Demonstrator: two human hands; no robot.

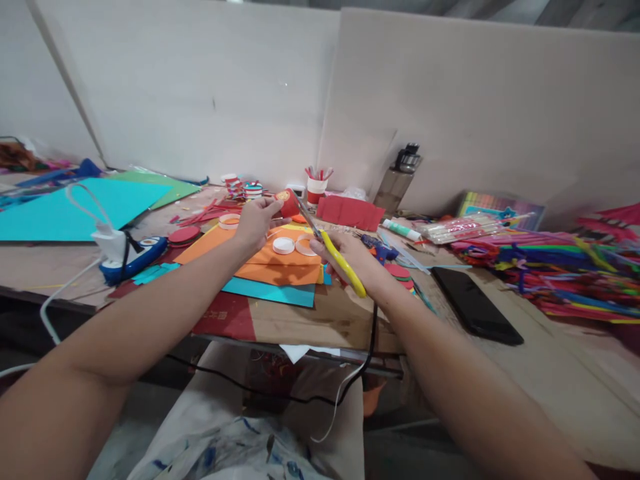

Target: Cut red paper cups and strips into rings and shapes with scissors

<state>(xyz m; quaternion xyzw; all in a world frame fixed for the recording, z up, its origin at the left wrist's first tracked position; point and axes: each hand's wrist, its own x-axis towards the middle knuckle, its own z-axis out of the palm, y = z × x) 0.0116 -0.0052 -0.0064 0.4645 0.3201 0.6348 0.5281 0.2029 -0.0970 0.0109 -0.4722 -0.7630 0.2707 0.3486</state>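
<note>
My left hand pinches a small red paper piece with a gold design above the middle of the table. In my right hand are scissors with yellow handles. Their metal blades point up and left, close against the red piece; whether they touch it I cannot tell. Beneath both hands lie orange paper sheets over a blue sheet. A white paper ring rests on the orange paper, with a paler ring beside it and another farther left.
A phone and pipe cleaners lie at right. Behind stand a red-and-white cup with sticks and a dark bottle; a glue stick lies nearby. At left are a blue power adapter and a large turquoise sheet.
</note>
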